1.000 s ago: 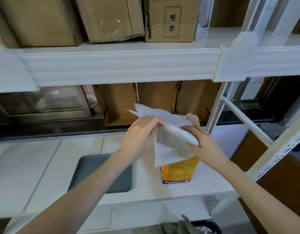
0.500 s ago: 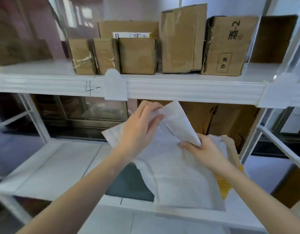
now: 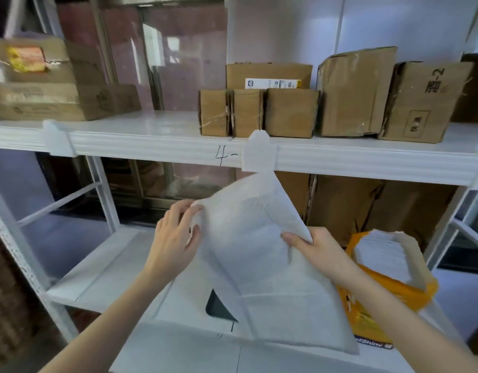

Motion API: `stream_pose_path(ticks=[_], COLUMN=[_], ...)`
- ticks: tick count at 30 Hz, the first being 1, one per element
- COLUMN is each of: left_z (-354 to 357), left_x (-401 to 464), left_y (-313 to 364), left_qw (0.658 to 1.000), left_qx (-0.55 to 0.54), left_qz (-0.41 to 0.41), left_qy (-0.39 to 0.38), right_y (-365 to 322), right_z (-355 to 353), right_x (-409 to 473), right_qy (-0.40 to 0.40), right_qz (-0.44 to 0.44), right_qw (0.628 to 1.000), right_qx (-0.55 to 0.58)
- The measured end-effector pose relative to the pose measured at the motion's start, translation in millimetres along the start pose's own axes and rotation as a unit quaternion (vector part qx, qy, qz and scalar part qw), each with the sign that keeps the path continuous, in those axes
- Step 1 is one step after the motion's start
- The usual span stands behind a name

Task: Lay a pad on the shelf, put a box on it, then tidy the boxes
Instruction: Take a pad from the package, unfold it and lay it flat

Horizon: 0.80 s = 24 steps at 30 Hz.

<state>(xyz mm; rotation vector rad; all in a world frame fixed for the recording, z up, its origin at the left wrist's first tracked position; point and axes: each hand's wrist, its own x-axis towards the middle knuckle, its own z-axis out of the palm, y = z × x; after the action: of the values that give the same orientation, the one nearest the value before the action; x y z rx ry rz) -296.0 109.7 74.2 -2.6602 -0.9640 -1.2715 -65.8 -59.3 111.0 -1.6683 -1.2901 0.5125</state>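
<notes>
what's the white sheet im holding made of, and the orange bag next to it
White pad: looks like soft, matte nonwoven or paper, quilted; it creases and drapes between both hands. Orange bag: likely thin glossy plastic film, crinkled with shiny highlights, torn open over a stack of folded pads.

Both hands raised at centre frame, forearms entering from the lower corners.
The left hand (image 3: 176, 238) is pinched closed at centre left; the right hand (image 3: 317, 250) is clenched at centre right.
</notes>
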Motion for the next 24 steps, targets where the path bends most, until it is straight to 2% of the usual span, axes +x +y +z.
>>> stream_pose_path(ticks=[2, 3, 5, 6, 7, 10, 13, 16, 20, 24], left_z=[-1, 0, 2, 3, 2, -2, -2, 0, 4, -2], left_x=[-14, -20, -28, -32, -36, -39, -33, -27, -19, -8], left_y=[-11, -16, -19, -19, -18, -9, 0, 3, 4, 6], left_qw=[0.991, 0.971, 0.893, 0.864, 0.853, 0.854, 0.866, 0.867, 0.906, 0.923], left_qx=[-0.068, -0.134, -0.29, -0.331, -0.342, -0.335, -0.333, -0.337, -0.262, -0.271], left_qz=[-0.102, -0.173, -0.295, -0.319, -0.322, -0.283, -0.244, -0.246, -0.235, -0.211], left_qy=[-0.051, -0.095, -0.179, -0.205, -0.228, -0.279, -0.282, -0.273, -0.236, -0.174], right_y=[-3, -4, -5, -5, -5, -6, -2, 0, 0, 0], right_z=[8, 13, 20, 24, 27, 38, 47, 55, 60, 59], right_x=[0, -1, -1, 0, 0, 2, 6, 7, 7, 5], right_qy=[0.01, 0.015, 0.029, 0.038, 0.046, 0.056, 0.054, 0.04, 0.024, 0.002], right_qz=[0.017, 0.029, 0.054, 0.067, 0.081, 0.122, 0.154, 0.174, 0.169, 0.166], right_qw=[1.0, 0.999, 0.996, 0.993, 0.99, 0.983, 0.979, 0.979, 0.977, 0.976], right_qx=[0.019, 0.032, 0.07, 0.089, 0.104, 0.127, 0.121, 0.102, 0.128, 0.139])
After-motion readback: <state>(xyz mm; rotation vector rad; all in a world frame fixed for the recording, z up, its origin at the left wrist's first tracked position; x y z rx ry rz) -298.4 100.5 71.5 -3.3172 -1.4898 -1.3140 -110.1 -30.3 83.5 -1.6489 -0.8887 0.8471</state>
